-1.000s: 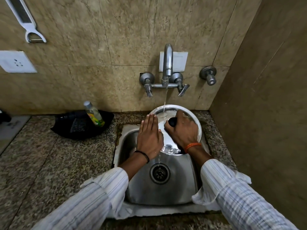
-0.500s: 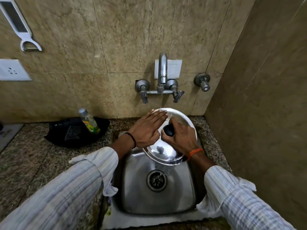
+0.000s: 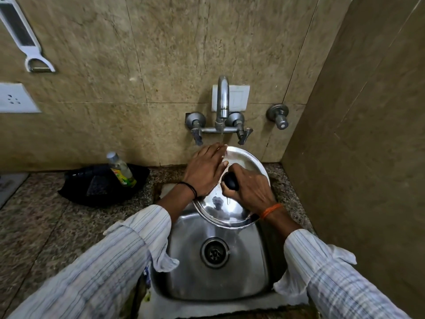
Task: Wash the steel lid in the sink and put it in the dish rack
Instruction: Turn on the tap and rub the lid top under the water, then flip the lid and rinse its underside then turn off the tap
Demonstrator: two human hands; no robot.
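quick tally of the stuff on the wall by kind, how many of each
tap spout: 1
tap handles: 3
white wall plates: 2
peeler: 1
total: 7

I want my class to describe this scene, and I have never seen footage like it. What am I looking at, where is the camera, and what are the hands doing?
There is no machine here: a person wears a camera on the head, which looks forward and down, so you see their own two arms in striped sleeves. Below is a steel sink set into a speckled stone counter. A thin stream of water runs from the tap on the tiled wall. The right hand grips the black knob of a round steel lid, holding it tilted over the sink. The left hand lies flat, fingers straight, on the lid's surface under the water. On the counter to the left stands a small bottle in a black tray. No dish rack is in view.
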